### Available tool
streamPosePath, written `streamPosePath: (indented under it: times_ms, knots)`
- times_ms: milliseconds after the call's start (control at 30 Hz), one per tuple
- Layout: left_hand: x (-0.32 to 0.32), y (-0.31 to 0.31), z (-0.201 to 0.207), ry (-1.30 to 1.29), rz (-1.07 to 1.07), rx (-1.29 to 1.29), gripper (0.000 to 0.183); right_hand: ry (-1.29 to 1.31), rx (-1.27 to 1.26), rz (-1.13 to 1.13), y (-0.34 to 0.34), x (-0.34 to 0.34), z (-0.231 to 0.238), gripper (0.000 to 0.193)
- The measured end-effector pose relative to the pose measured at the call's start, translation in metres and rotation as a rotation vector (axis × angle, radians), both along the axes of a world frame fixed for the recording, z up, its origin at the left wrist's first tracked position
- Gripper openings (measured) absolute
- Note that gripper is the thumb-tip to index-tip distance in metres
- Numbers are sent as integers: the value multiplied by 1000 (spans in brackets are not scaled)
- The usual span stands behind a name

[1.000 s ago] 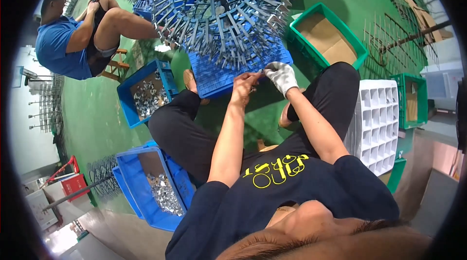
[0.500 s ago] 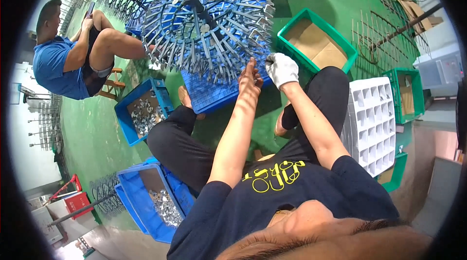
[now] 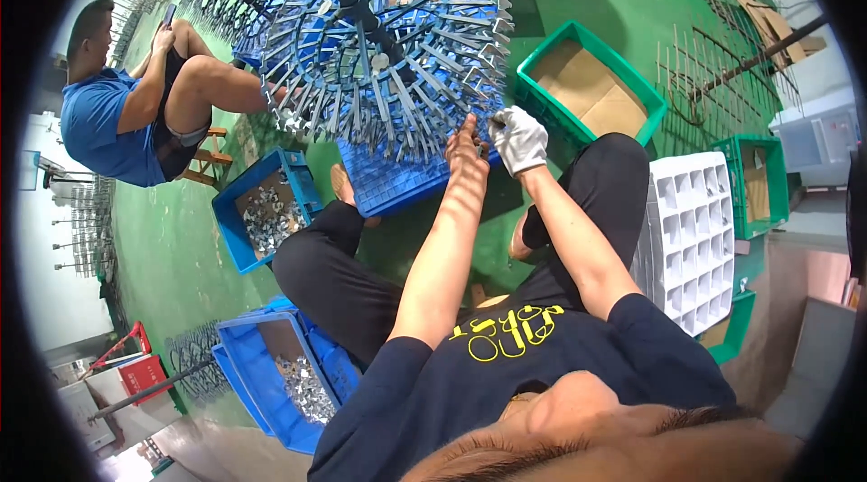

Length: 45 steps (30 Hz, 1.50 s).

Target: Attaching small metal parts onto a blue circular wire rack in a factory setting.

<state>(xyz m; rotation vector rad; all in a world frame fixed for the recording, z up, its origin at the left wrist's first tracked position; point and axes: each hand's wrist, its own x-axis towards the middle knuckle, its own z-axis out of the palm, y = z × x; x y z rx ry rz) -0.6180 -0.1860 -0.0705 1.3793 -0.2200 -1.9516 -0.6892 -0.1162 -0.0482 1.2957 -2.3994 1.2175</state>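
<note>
Shirt, dark, yellow print; trousers, black, knees spread. These lay nearest.

Lower blue bin: stood at the left, small metal pieces heaped inside over a brown lining.

White tray: stood at the right, beside the knee, divided into rows of square compartments.

Left hand: bare, fingers partly bent, raised to the near edge of the rack. Whether it gripped anything could not be told.

Right hand: in a white glove, just beside the left, fingers curled inward, tips close together; anything between them was too small to tell.

Rack: round, metal, ringed with many flat prongs on a dark central pole. It stood ahead of both hands, above the blue crate.

Upper blue bin: sat on the green floor, left of the crate, holding more metal pieces.

Green bin: lay right of the rack, cardboard flat on its bottom.

Co-worker: in a blue top, sat on a wooden stool at the far left, holding a phone.

Rod frame: stood at the far right, rusty brown.
</note>
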Motion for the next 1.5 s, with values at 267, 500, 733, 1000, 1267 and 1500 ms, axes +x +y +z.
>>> streamPosePath:
  times_ms: [267, 500, 733, 1000, 1267, 1500]
  knots:
    - [0, -1, -4, -33, -10, 2, 35, -20, 3, 15, -2, 0, 5, 8]
    - [-1, 0, 0, -29, 0, 3, 39, 151, 181, 11, -4, -1, 16, 11]
    - [4, 0, -6, 2, -52, -30, 26, 90, 178, 8, -3, 3, 18, 12]
    - [63, 15, -10, 584, -399, 117, 43, -89, 370, 200, 22, 6, 53, 12]
    - [94, 22, -29, 733, -405, 191, 55, 51, 499, 640, 27, 22, 60, 17]
    - [89, 26, -8, 683, -393, 195, 45, 69, 594, 564, 26, 26, 44, 16]
